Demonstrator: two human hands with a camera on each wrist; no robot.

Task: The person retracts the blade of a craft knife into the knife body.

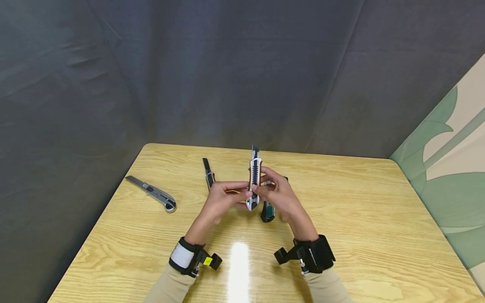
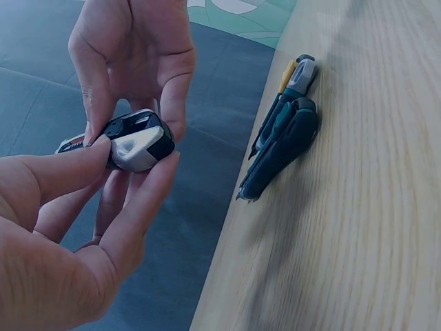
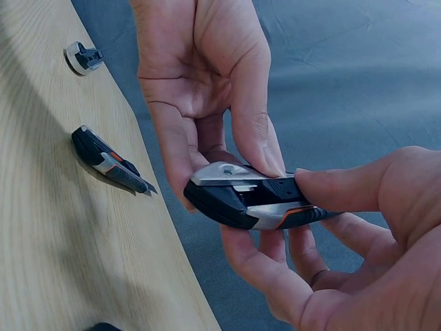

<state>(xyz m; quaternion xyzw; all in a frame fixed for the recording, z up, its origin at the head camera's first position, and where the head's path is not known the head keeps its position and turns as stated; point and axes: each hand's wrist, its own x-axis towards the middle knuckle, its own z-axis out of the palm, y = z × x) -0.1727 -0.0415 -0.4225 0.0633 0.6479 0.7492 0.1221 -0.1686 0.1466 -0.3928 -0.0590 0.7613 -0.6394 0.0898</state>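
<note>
A grey snap-off knife (image 1: 156, 193) lies near the worktop's (image 1: 379, 227) left edge, a black cutter (image 1: 209, 172) close to the far edge. Farther in lies a green-and-black cutter (image 1: 268, 212). Dark curtain (image 1: 242, 75) backs the far edge; leaf-patterned panel (image 1: 454, 193) flanks the right.

**Operator:** Identify the unit.

**Technician:** Utility knife (image 1: 255, 170). Slim silver-coloured body, dark central channel, toothed track (image 1: 255, 173) along the upper face. An orange trim line (image 3: 293, 216) marks the side; the butt end (image 3: 217, 207) combines black and silver.

**Operator:** Blade condition?

**Technician:** Extended. The dark blade (image 1: 255, 152) projects from the far end of the body.

**Operator:** Orientation and location?

**Technician:** Blade end far, butt end near, toothed face toward the wearer. The unit is raised above the desk (image 1: 379, 219), apart from it, supported between left-hand fingers (image 1: 235, 185) and right-hand fingers (image 1: 270, 171). The right thumb (image 1: 262, 192) rests on the toothed face, toward the butt.
</note>
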